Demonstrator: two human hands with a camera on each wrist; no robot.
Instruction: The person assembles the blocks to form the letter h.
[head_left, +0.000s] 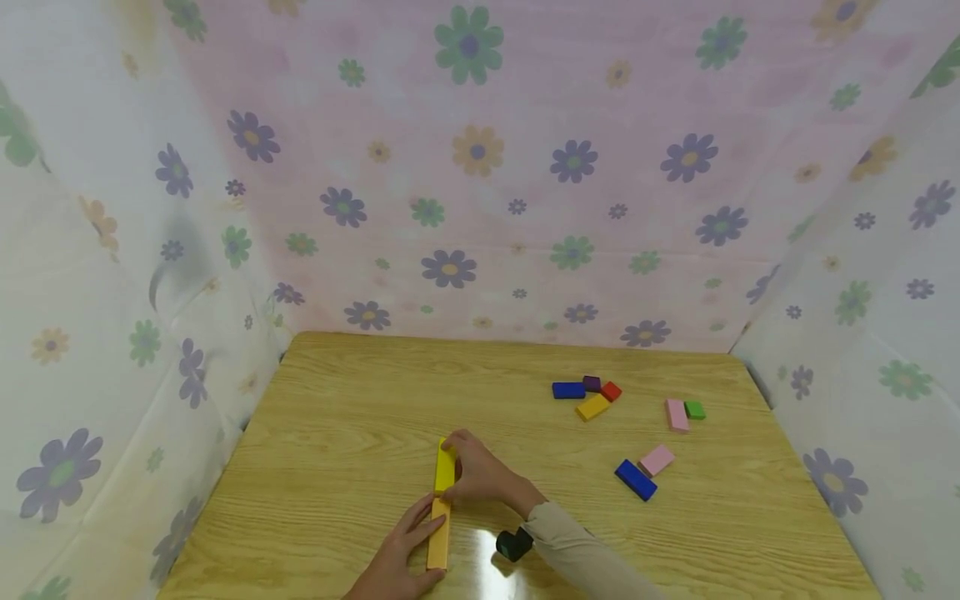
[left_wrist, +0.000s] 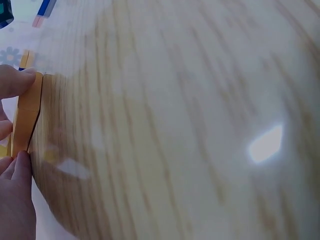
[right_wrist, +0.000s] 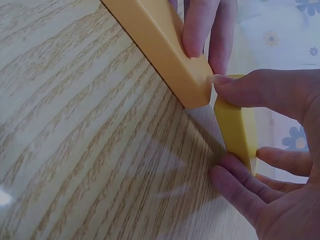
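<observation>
An orange rectangular block (head_left: 438,542) lies lengthwise near the front of the table, and my left hand (head_left: 397,557) grips it between thumb and fingers. Directly beyond its far end is a yellow block (head_left: 445,468), which my right hand (head_left: 483,477) pinches by its two ends. The right wrist view shows the yellow block (right_wrist: 235,130) a little tilted, its near end close by the corner of the orange block (right_wrist: 170,55). Fingers cover part of both blocks. In the left wrist view the orange block (left_wrist: 26,112) appears at the left edge.
Farther right lie a blue block (head_left: 568,390), a purple one (head_left: 592,383), a red one (head_left: 611,392) and an orange one (head_left: 592,407). Two pink blocks (head_left: 677,416), a green block (head_left: 695,410) and another blue block (head_left: 636,480) lie nearer the right side. Flowered cloth (head_left: 480,208) encloses the table.
</observation>
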